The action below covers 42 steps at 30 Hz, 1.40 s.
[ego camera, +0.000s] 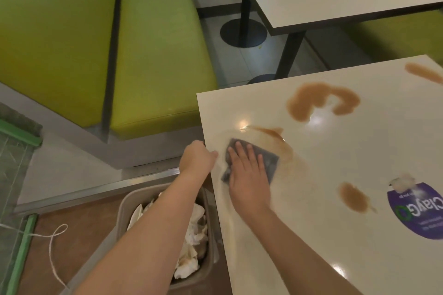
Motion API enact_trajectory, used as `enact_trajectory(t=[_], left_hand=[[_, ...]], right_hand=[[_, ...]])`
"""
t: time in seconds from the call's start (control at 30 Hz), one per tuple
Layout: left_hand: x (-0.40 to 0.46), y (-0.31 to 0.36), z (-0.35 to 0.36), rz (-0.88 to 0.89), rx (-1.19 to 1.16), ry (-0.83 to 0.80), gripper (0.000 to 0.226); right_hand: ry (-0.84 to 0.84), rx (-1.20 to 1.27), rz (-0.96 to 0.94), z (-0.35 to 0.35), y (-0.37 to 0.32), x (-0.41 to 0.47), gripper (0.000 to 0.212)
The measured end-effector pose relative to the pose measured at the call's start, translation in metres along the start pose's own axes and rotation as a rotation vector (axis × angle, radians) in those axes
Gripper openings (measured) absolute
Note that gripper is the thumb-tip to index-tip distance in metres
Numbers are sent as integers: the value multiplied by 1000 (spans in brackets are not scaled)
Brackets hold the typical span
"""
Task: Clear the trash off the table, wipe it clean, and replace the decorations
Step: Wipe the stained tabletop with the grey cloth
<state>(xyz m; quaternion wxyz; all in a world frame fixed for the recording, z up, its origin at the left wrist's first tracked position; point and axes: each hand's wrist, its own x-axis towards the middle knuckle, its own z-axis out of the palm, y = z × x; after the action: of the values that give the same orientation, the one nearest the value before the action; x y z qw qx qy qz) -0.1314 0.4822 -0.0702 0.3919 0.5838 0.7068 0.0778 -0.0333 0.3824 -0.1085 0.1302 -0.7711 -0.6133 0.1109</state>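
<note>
trash mostly in bin (167, 199), right hand (249, 175) flat on cloth (268, 163) wiping, left hand (197, 157) fingers curled at table (311, 235) edge, 4 spills left

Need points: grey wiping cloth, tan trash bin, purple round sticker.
grey wiping cloth (269, 159), head view, bare right corner beside the hand.
tan plastic trash bin (124, 206), head view, left rim.
purple round sticker (417, 223), head view, lower middle of its printed face.
</note>
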Motion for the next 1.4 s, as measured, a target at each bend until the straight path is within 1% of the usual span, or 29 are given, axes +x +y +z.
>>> enact_trajectory(t=[0.03,0.1,0.17,0.23,0.33,0.37,0.43,0.53,0.6,0.67,0.77,0.83,0.87,0.9,0.97,1.03,1.1,1.17,1.23,1.3,1.33,1.37,1.4], left_hand=[[0,2,1,-17,5,5,13],[4,2,2,-55,-64,-2,19],[6,1,2,-95,-146,-25,27],[8,1,1,-128,-218,-31,32],[11,-1,3,-140,-242,-11,31],[12,-2,4,-142,-238,-3,29],[12,-3,6,-159,-254,-1,28],[13,-4,5,-194,-334,-13,28],[15,-7,6,-203,-371,-12,28],[17,-8,8,-194,-371,-1,28],[17,-8,10,-180,-316,25,27],[18,-8,10,-177,-282,39,26],[19,-7,10,-179,-276,41,26],[20,-7,10,-179,-269,40,26],[22,-4,9,-175,-236,41,27],[22,-4,9,-165,-214,54,27],[20,-4,9,-156,-227,57,25],[21,-7,8,-147,-240,45,25],[23,-9,8,-138,-253,22,26],[23,-10,6,-141,-267,-2,27],[24,-11,6,-142,-274,-10,27],[25,-11,5,-140,-278,-13,27],[25,-11,5,-134,-272,-14,27]], right_hand=[[-25,2,-26,-2,6,13,57],[-39,-10,-21,-11,29,41,51],[-23,-40,69,-21,59,61,51],[20,-51,171,-26,84,59,51],[101,-46,297,-21,82,28,57],[108,-50,280,-17,70,19,59],[67,-62,158,-11,44,14,56],[-14,-34,-59,-7,23,46,51],[-48,-52,-133,-8,27,80,50],[-57,-67,-122,-14,43,109,50],[25,-62,29,-21,70,120,51],[112,-69,167,-15,59,107,52],[127,-72,190,-10,44,98,52],[118,-72,161,-4,28,93,53],[47,-57,13,4,6,98,53],[-28,-25,-135,1,2,125,51],[-81,-14,-188,-4,14,153,49],[-69,-29,-122,-8,29,167,49],[27,-42,30,-9,42,166,51],[96,-46,171,-6,34,155,52],[100,-47,182,-2,23,148,52],[89,-44,136,2,11,144,53],[58,-35,50,5,-1,142,52]])
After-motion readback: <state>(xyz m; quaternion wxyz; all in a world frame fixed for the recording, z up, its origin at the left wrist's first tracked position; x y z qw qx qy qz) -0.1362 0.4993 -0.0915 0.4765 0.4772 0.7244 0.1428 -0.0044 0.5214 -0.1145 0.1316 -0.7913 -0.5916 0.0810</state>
